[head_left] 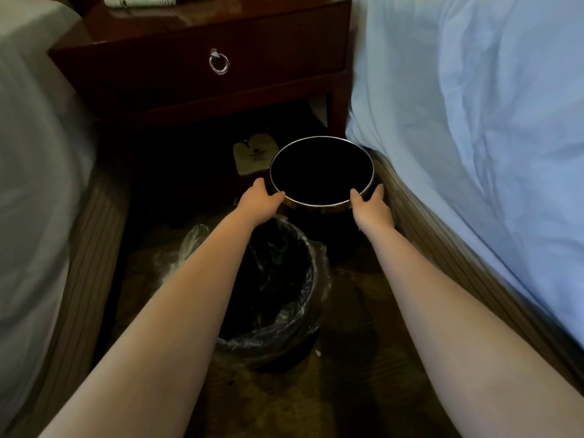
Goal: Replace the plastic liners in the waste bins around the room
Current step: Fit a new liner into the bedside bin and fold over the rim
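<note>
Left hand (259,199) and right hand (370,204) each clasp the unlined bin (319,204) by its rim. Lift it level, clear of the lined bin (311,314).

The far bin (320,204) has a thin metal rim, bright, smooth and polished, above a shiny brass-toned band; its inside looks matt black. The near bin (284,363) carries a clear plastic liner (298,311), thin, crinkled and glossy where light catches it. The table (268,30) is dark red-brown wood under a glossy varnish, and its ring pull (219,63) is shiny metal. The bed sheet (474,121) is matt cloth, softly creased. The bed base (442,248) looks like ribbed fabric. The carpet (347,390) is matt and rough
</note>
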The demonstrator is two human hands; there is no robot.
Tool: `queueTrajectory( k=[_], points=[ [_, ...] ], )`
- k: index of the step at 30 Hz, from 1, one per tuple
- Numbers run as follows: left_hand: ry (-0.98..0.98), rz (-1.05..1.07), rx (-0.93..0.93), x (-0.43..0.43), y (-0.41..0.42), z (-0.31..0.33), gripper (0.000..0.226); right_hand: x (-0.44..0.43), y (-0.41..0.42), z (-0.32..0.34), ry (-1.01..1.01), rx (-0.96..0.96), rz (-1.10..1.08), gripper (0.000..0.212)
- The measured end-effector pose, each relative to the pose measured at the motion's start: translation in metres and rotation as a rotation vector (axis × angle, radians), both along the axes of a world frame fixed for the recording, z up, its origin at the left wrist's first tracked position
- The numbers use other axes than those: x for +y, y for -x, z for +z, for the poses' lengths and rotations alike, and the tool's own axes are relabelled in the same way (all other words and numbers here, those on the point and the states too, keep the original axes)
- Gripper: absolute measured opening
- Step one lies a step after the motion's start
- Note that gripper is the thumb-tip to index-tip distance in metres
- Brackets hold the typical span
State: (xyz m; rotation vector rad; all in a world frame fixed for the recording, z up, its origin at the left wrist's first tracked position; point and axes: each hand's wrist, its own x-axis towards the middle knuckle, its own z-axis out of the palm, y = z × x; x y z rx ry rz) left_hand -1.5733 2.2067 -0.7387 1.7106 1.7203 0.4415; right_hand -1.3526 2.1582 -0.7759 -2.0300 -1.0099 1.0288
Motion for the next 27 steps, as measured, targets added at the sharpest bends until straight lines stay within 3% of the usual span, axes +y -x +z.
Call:
queueTrajectory(
  k=[4, 13, 19, 27],
  points=[
    [0.061, 0.011, -0.006, 0.01, -0.001, -0.007, 0.072, 0.019, -0.01, 0.006, 0.033, 0.165, 0.005, 0.075],
    [0.054, -0.005, -0.117, 0.021, -0.014, -0.014, 0.055, -0.008, -0.017, 0.002, 0.003, 0.237, 0.022, 0.072],
    [-0.013, -0.016, -0.039, 0.011, -0.011, -0.01, 0.051, -0.026, -0.012, -0.008, -0.083, 0.214, -0.051, 0.072],
    [-0.091, 0.085, -0.141, 0.012, -0.002, 0.035, 0.072, -0.02, -0.006, 0.042, -0.202, 0.212, -0.058, 0.077]
  ],
)
